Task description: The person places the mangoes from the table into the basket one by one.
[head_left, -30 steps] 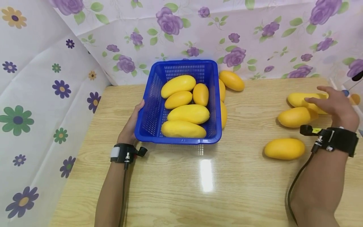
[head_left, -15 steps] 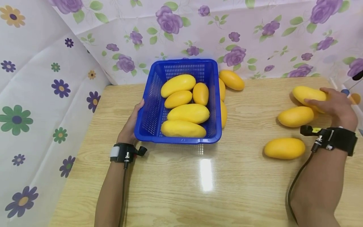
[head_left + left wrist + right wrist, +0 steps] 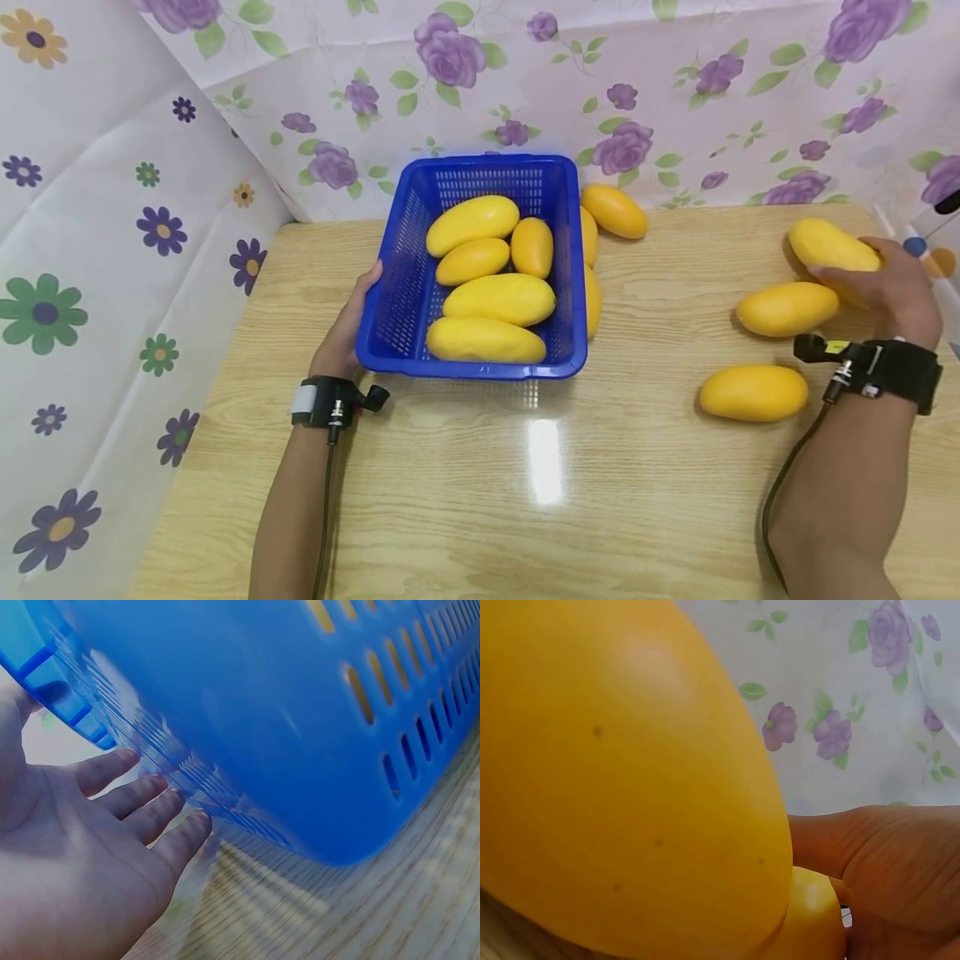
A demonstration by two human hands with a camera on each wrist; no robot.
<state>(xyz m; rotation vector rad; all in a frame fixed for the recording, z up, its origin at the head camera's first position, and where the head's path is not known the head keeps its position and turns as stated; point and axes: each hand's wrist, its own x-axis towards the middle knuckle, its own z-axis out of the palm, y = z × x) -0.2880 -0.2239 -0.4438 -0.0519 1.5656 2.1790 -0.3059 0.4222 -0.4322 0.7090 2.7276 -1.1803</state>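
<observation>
A blue plastic basket (image 3: 459,370) with slotted walls holds several yellow mangoes (image 3: 498,300). My left hand (image 3: 347,329) holds its left side, the thumb over the rim. In the left wrist view, the fingers (image 3: 154,814) lie nearly straight along the outer wall. At the far right my right hand (image 3: 903,287) grips a yellow mango (image 3: 828,246), its thumb on the near side; the other fingers are mostly hidden. Just left of that hand lies another mango (image 3: 787,309), and one more mango (image 3: 753,392) lies nearer. A large mango (image 3: 630,780) fills much of the right wrist view.
Mangoes lie against the basket's right side, one mango (image 3: 613,212) at the back and others partly hidden by the basket. A wood-grain table (image 3: 637,500) spreads beneath everything. A flowered sheet (image 3: 517,92) hangs along the back, another sheet (image 3: 97,333) along the left.
My right hand has closed round the mango at the far right, which has turned and shifted slightly right. The left hand and the basket have stayed put.
</observation>
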